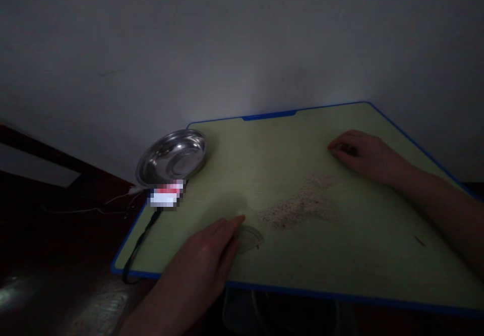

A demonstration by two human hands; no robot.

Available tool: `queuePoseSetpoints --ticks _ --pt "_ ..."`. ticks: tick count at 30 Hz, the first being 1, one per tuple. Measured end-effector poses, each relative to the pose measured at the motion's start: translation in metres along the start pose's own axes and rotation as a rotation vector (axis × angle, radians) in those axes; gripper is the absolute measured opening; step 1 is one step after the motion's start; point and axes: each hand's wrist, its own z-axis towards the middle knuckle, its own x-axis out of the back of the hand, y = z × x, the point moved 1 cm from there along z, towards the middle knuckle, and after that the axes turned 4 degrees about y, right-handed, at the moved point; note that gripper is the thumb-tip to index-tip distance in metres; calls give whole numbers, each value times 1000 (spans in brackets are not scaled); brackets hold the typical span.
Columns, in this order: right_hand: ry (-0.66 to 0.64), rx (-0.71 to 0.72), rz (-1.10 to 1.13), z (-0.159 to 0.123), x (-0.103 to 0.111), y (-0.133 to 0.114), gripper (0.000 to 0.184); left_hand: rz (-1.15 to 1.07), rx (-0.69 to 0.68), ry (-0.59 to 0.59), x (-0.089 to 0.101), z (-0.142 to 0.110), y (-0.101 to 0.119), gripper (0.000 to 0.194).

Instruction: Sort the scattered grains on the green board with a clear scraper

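Observation:
A loose, streaky heap of small pale-brown grains [298, 207] lies on the light green table top [242, 164]. At the near edge, my left hand [206, 253] is closed, its thumb and fingers at the side of a clear, round-edged piece [251, 239] just left of the grains. What kind of piece it is, I cannot make out in the dim light. My right hand [355, 152] hovers or rests beyond the grains on the right, fingertips curled together in a pinch. Anything between those fingertips is too dark to tell.
A shiny metal basin [172, 159] sits at the table's left edge. Beside it are a pixelated white-and-red item [166, 194] and a dark strap [141, 242] hanging over the edge. A thin dark sliver [419, 241] lies at right. Behind rises a grey wall [242, 43].

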Motion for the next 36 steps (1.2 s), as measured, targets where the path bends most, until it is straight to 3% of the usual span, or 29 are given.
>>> queuePoseSetpoints --ticks 13,22,30,36 --pt "-19 -5 -23 0 7 -9 17 -59 0 -59 -6 -14 12 40" --pt "-9 2 -22 0 4 -3 22 -64 -91 -62 -10 -17 19 40" --pt "11 10 -16 2 2 1 16 -5 -149 -58 -11 -12 27 39" --pt "3 23 -17 2 3 1 17 45 -114 -53 -13 -5 29 38"
